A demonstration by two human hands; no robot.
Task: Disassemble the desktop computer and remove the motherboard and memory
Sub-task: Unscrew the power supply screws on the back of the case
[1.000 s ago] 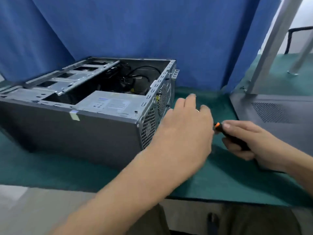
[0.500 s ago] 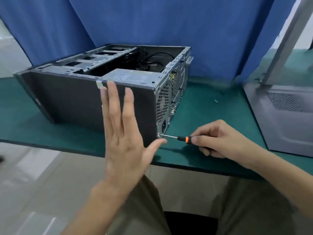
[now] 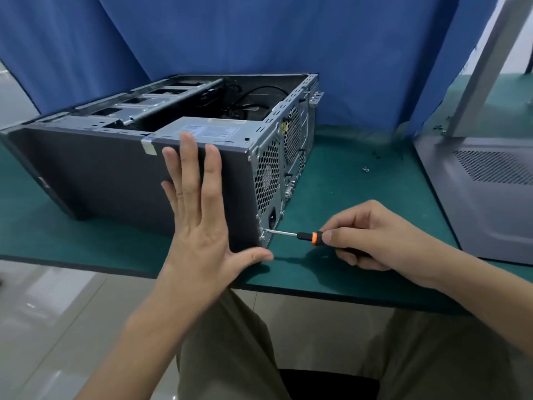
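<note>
— Our left hand (image 3: 199, 226) presses flat, fingers straight, on the computer case (image 3: 101, 174); our right hand (image 3: 372, 235) grips a screwdriver (image 3: 305, 235), tip at a screw low on the back corner.
— How far along?
— Early, we judge; the case sits on the green mat (image 3: 346, 203), its cover (image 3: 490, 197) off and lying at right; loose screws (image 3: 365, 169) lie nearby; we cannot see motherboard or memory; both are left to remove.

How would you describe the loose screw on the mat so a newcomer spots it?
Start at the open computer case on the green mat. Right of its rear face, before the detached side panel, lies the loose screw. It is silvery; the specks beyond it are black.
</note>
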